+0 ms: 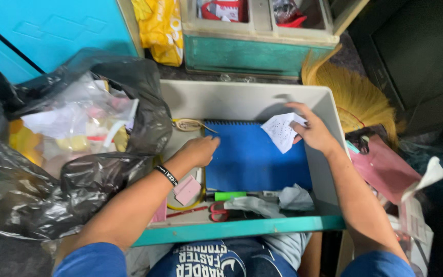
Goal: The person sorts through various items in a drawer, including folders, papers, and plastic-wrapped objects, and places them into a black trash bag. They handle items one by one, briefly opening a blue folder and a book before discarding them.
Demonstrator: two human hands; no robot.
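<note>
Inside the open drawer [329, 154], the left hand [199, 150] rests curled on a blue notebook [255, 156] while the right hand [311, 131] pinches crumpled paper [282, 131]; it looks best to lift it gently

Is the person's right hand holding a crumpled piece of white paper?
Yes: the right hand grips a crumpled white paper above the blue notebook in the drawer.

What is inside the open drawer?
The drawer holds a blue notebook, green marker, red-handled scissors, pink pad and crumpled paper. Whatever lies beneath the notebook is covered.
</note>
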